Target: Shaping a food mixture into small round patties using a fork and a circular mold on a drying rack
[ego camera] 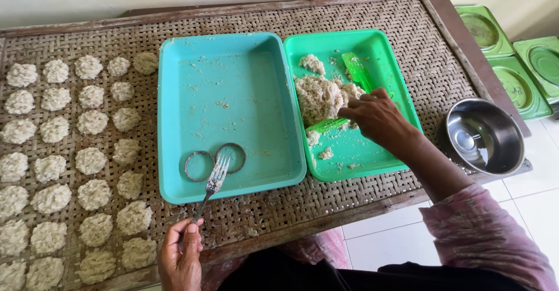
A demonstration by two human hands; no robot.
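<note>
My left hand (181,256) grips the handle of a metal fork (213,181) at the near edge, its tines resting over two metal rings (214,160) inside the empty teal tray (174,122). My right hand (378,116) reaches into the green tray (390,64) and holds a green flat scoop (327,125) against a heap of whitish sticky dough (321,97). A second green spatula (356,69) lies in that tray behind the heap, and a small separate lump of dough (312,64) sits at its far side.
Several rows of round flattened dough patties (70,157) cover the left of the woven bamboo mat (431,64). A steel bowl (484,135) stands at the right edge. Green lids (512,58) are stacked on the floor at the far right.
</note>
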